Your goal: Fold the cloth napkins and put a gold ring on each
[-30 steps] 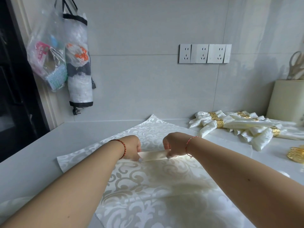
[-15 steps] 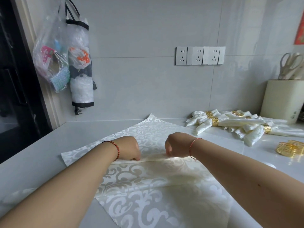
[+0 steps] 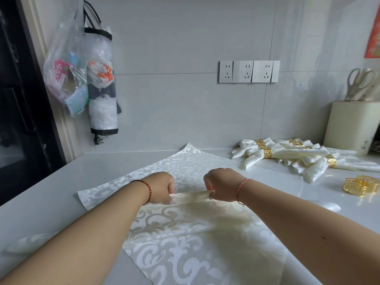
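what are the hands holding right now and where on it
Both hands, left hand and right hand, pinch the cloth napkin along a raised pleat across its middle, one at each end.

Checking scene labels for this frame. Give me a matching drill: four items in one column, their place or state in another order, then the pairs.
Items:
1. white damask cloth napkin
2. loose gold openwork rings
3. pile of folded, ringed cream napkins
4. clear plastic bag of oddments

Places or states:
A. hanging on the wall at the left
B. heaped at the back right of the counter
C. spread on the counter, a pleat pinched by the left hand and right hand
D. lying on the counter at the right edge, not on any napkin

Pairs: 1-C, 2-D, 3-B, 4-A
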{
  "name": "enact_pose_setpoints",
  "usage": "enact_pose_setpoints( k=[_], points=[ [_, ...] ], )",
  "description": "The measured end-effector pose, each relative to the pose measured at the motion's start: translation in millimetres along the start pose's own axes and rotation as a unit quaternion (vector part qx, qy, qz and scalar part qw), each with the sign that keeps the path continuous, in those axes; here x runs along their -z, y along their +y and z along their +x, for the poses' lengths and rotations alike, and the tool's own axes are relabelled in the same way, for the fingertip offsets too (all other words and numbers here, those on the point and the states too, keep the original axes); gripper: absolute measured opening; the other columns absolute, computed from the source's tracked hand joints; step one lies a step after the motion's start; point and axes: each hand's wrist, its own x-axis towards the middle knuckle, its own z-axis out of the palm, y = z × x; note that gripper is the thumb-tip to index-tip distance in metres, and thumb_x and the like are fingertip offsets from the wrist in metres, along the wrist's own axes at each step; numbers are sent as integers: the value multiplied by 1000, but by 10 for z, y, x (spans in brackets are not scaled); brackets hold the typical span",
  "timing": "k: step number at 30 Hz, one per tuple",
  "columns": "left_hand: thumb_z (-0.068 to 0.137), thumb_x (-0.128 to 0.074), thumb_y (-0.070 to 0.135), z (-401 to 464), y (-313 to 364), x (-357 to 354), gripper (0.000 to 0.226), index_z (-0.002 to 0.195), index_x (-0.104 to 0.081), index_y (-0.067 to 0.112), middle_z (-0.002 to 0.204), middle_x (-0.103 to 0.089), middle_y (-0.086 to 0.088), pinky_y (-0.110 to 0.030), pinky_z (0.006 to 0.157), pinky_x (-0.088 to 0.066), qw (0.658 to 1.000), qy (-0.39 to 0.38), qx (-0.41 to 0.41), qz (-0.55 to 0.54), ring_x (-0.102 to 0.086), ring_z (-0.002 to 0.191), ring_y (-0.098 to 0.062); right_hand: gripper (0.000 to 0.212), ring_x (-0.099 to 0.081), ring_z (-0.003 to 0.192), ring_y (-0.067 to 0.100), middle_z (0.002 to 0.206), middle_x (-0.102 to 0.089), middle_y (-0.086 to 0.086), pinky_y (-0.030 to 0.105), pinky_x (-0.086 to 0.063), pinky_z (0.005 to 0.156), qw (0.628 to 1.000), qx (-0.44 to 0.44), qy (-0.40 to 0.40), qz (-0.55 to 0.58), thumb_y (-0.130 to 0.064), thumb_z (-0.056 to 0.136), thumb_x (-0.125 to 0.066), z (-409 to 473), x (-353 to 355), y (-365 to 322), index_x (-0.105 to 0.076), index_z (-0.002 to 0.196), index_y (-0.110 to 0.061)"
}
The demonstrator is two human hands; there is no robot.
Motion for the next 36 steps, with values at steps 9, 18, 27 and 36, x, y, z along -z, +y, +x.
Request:
enact_pose_setpoints(
  k=[9,18,27,36],
  points=[
    [76,-57,17,-264,38,-21,14,71,-66,26,86,-67,10,-24,71,-50,1000,-19,-3,-8,-62,83,-15,22,-59,94,22,101,-64,-1,31,-48,84,999,11,-34,-7,-10,77,-50,-281,38,-94,-61,89,-25],
    [80,-72,27,-262,74,-28,20,64,-60,26,81,-66,8,-25,73,-52,1000,5,7,-28,-61,79,-12,29,-59,97,22,105,-65,3,30,-45,79,995,-25,-58,77,-34,82,-70,-166,53,-29,-62,106,-21],
    [84,-70,37,-309,110,-4,34,115,-64,23,103,-57,7,-22,85,-46,1000,-25,-6,-15,-55,94,-12,24,-52,87,19,107,-64,5,27,-41,73,996,-19,-66,65,-27,83,-67,-183,66,-82,-64,105,-17],
    [83,-67,10,-460,144,-70,20,75,-63,27,82,-59,15,-10,62,-32,997,34,-66,12,-52,77,-4,21,-59,92,24,99,-64,1,32,-49,76,999,23,-26,6,-7,79,-56,-392,64,-159,-58,80,-28]
  ],
)
